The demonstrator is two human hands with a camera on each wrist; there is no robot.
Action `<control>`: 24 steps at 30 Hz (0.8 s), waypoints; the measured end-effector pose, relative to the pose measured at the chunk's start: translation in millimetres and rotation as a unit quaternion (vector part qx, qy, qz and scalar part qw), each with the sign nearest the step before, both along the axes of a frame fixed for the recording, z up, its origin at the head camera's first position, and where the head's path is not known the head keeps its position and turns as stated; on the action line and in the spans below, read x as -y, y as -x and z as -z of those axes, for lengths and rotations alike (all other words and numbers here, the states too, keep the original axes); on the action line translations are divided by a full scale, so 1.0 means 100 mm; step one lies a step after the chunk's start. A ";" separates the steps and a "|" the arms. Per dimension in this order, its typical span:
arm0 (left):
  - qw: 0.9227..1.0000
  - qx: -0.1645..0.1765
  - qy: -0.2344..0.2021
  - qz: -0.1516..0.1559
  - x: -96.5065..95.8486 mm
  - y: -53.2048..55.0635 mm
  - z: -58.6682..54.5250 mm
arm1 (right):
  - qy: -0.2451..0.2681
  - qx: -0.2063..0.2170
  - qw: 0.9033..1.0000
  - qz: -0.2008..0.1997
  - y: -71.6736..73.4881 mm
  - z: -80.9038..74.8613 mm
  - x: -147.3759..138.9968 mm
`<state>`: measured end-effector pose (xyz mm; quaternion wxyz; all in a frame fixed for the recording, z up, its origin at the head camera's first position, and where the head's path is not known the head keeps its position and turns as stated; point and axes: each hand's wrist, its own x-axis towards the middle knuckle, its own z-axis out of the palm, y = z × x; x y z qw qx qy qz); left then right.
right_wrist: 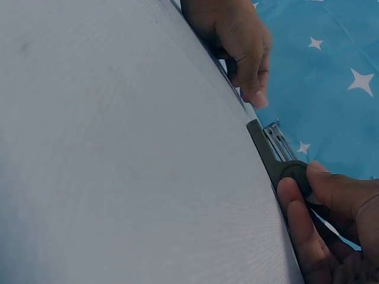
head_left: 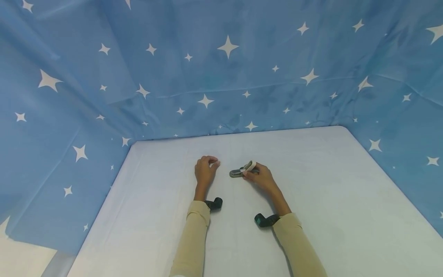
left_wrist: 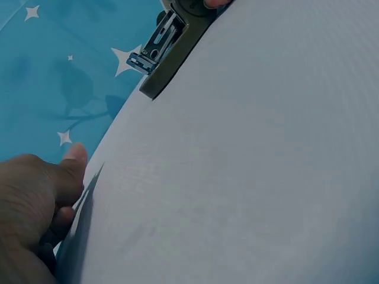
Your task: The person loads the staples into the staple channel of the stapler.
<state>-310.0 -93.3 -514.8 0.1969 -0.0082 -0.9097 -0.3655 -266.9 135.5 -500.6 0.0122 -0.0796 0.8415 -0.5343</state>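
A small dark-green stapler [head_left: 236,173], its white top lifted and its metal staple tray [left_wrist: 157,46] showing, is on the white table. My right hand [head_left: 263,179] grips its hinge end between thumb and fingers, and the right wrist view shows the thumb and fingertips on the round hinge part [right_wrist: 293,171]. To the left of the stapler, apart from it, my left hand [head_left: 205,170] is at the table with fingers loosely bent and the thumb near the index finger. Nothing can be made out between those fingers.
The white tabletop [head_left: 346,200] spreads around both hands. A blue curtain [head_left: 173,69] with white stars stands behind the table and along both sides. Each wrist wears a dark camera, one on the left wrist [head_left: 214,204] and one on the right wrist [head_left: 265,220].
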 end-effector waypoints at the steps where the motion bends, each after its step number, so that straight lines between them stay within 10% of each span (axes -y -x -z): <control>1: 1.000 0.003 -0.006 0.002 0.01 0.00 0.00 | 0.002 0.002 1.000 0.001 0.00 0.00 0.00; 9: 0.998 0.016 -0.055 0.028 0.03 -0.01 -0.01 | 0.000 0.004 1.000 0.001 0.03 0.03 0.00; 15: 0.989 0.043 -0.097 0.107 -0.04 -0.12 -0.06 | -0.013 0.006 1.000 0.007 0.03 0.02 -0.01; 24: 0.984 -0.006 -0.109 0.137 -0.31 -0.29 -0.06 | -0.008 -0.003 1.000 0.011 0.05 0.05 -0.01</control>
